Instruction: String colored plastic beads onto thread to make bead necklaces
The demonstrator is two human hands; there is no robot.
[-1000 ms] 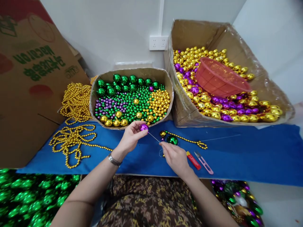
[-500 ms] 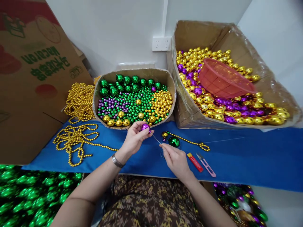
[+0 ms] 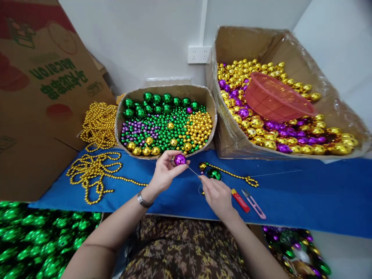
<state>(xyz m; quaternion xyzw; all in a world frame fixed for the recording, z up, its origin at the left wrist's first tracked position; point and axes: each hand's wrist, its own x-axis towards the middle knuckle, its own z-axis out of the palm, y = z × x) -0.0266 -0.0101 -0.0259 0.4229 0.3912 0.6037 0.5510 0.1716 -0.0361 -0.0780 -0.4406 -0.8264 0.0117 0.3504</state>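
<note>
- Left hand (image 3: 164, 174): fingertips pinch the shiny purple round bead (image 3: 179, 159), held at the hand's upper right.
- Right hand (image 3: 216, 195): pinches the thin metal needle (image 3: 193, 171), whose tip meets the bead.

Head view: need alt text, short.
Over a blue cloth, the left hand pinches a purple ball while the right hand holds a needle pointed at it. Behind sit a small box of green, purple and gold beads and a large box of gold and purple balls with a red basket; gold bead strands lie at left.
</note>
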